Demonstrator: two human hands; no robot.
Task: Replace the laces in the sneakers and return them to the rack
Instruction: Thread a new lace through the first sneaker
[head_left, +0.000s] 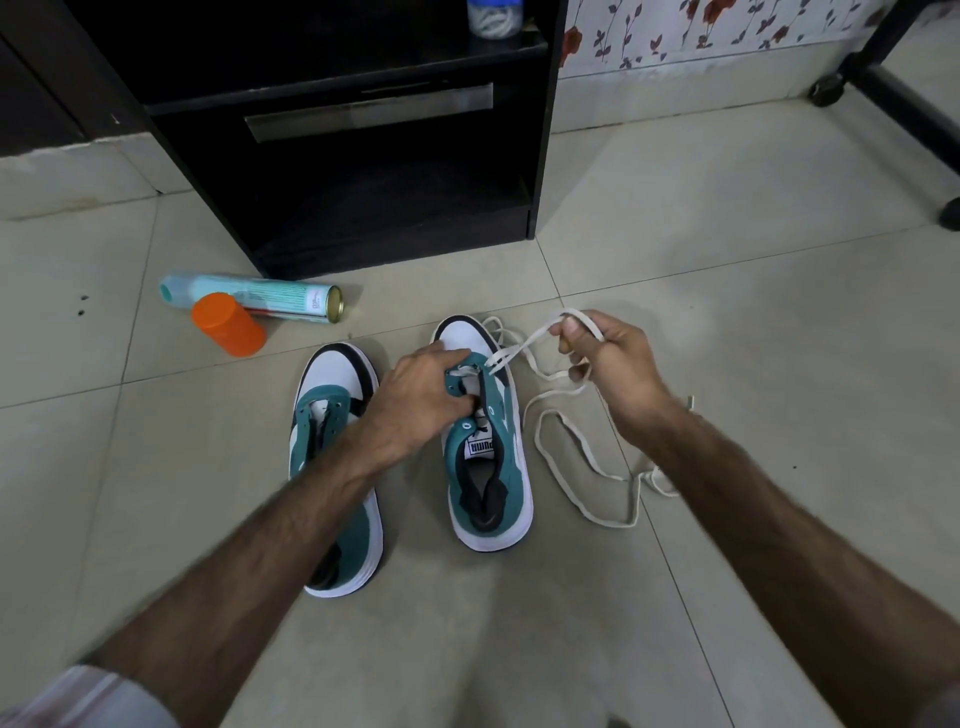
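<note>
gripping the right sneaker (488, 467), left hand (421, 395); right hand (608, 358) pinching lace (524, 345).

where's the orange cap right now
In the head view the orange cap sits on the floor at left, against the lying spray can, ahead and left of the left sneaker.

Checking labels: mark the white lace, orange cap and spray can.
white lace (558, 457), head view, loop lying on the floor.
orange cap (228, 323), head view, its side wall.
spray can (260, 297), head view, printed body.
</note>
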